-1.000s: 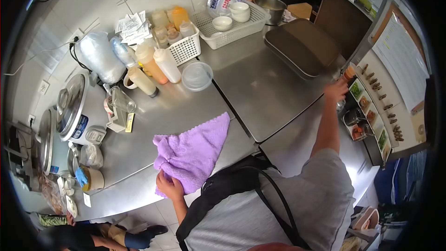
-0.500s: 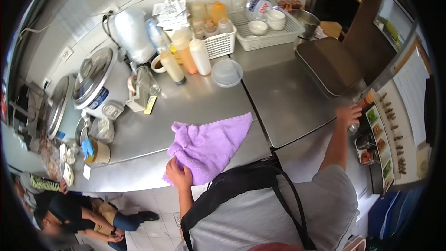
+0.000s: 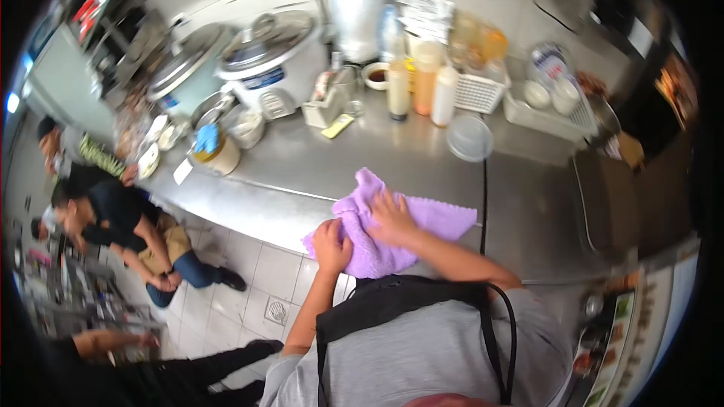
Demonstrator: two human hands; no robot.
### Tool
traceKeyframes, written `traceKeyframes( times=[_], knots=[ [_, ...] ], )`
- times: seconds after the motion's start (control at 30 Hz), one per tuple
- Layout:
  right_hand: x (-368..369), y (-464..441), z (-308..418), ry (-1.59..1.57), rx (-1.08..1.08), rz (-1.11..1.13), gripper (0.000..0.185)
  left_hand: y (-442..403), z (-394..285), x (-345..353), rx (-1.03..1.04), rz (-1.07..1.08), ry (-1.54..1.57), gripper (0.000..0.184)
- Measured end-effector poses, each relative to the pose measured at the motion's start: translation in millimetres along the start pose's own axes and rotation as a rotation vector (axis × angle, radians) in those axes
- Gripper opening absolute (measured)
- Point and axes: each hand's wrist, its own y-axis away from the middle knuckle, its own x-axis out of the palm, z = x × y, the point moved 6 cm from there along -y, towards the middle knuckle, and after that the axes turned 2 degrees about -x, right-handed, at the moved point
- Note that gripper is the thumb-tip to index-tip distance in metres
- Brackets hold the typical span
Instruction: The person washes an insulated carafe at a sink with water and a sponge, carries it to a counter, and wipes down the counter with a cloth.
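A purple cloth (image 3: 441, 218) lies bunched on the steel counter (image 3: 286, 158), close to its front edge. At the cloth's left end, my left hand (image 3: 332, 246) has its fingers closed on the fabric. My right hand (image 3: 392, 218) rests on top of the middle of the cloth, fingers spread and slightly blurred. Behind the cloth stand squeeze bottles (image 3: 426, 79) and a clear round lid or container (image 3: 469, 138).
Two large cookers (image 3: 275, 68) stand at the back left, near a jar with a blue item (image 3: 219, 152). A white basket (image 3: 483, 94) and a tray with bowls (image 3: 547, 117) are back right. Seated people (image 3: 124, 218) are left, beyond the counter.
My right hand has come from the condiment rack at the right onto the cloth. The view has turned left, showing more people. My left hand remains at the cloth.
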Motion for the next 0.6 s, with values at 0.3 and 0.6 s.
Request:
traceKeyframes(
  times=[0.3,0.6],
  knots=[
    [-12,5,14,-0.095,-0.127,-0.240,0.053,9,10,-6,-0.221,0.075,-0.198,0.060],
    [-11,13,7,-0.102,-0.131,-0.243,0.054,15,15,-5,-0.197,0.017,-0.189,0.053]
  ],
)
